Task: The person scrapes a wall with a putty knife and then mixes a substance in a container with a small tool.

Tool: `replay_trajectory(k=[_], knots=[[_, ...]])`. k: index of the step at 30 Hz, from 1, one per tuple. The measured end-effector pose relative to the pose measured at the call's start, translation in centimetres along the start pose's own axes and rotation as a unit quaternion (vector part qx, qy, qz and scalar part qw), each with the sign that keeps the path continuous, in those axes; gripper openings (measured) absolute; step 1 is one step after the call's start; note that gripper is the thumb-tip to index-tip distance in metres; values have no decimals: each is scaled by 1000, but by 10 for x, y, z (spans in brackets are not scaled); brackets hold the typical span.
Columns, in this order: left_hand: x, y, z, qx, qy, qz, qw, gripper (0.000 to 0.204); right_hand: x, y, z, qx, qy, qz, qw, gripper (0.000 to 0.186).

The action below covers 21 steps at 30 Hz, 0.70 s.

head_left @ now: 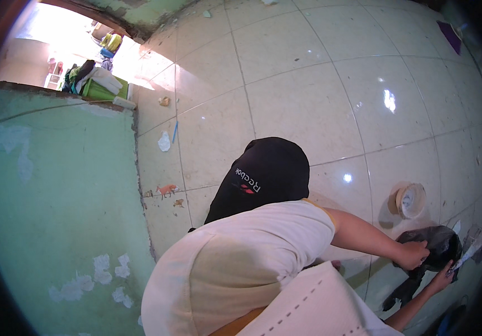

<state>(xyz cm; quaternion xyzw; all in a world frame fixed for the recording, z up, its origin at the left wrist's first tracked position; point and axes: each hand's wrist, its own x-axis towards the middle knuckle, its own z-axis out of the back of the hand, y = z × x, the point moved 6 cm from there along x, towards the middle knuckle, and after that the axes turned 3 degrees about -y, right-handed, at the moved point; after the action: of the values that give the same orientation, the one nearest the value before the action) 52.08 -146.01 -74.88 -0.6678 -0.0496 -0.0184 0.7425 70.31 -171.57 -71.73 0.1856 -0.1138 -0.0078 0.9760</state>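
Note:
My left hand [413,255] is closed on the near side of a crumpled black plastic bag [438,242] low at the right. Just below it, my right hand [439,279] pinches the bag's lower edge. A whitish, partly see-through strip [471,250] sticks out beside the right fingertips; what it is, and whether the fingers also hold it, I cannot tell. More black plastic [402,292] trails on the floor under my hands. Beyond the bag stands a small round tub [411,200] with a tan rim and something whitish inside.
Cream tiles [291,89] cover the floor. On the left rises a green wall [56,185] with peeled white patches. A doorway at the upper left shows a green bin [103,89] with cloths. A fox-shaped cutout [167,190], a blue stick [175,132] and scraps lie beside the wall.

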Motion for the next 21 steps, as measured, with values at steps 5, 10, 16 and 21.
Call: replay_trajectory(k=[5, 10, 16, 21], knots=[[-12, -38, 8, 110, -135, -227, 958, 15, -18, 5, 45, -2, -87, -128, 988, 78], [-15, -34, -12, 147, 107, -291, 939, 11, 6, -30, 37, 18, -63, -52, 997, 44], [-35, -17, -8, 191, 245, -209, 927, 16, -44, 57, 55, 167, -98, -148, 970, 45], [-20, -14, 13, 180, 207, -158, 948, 17, -60, 98, 105, 148, 22, -150, 977, 42]])
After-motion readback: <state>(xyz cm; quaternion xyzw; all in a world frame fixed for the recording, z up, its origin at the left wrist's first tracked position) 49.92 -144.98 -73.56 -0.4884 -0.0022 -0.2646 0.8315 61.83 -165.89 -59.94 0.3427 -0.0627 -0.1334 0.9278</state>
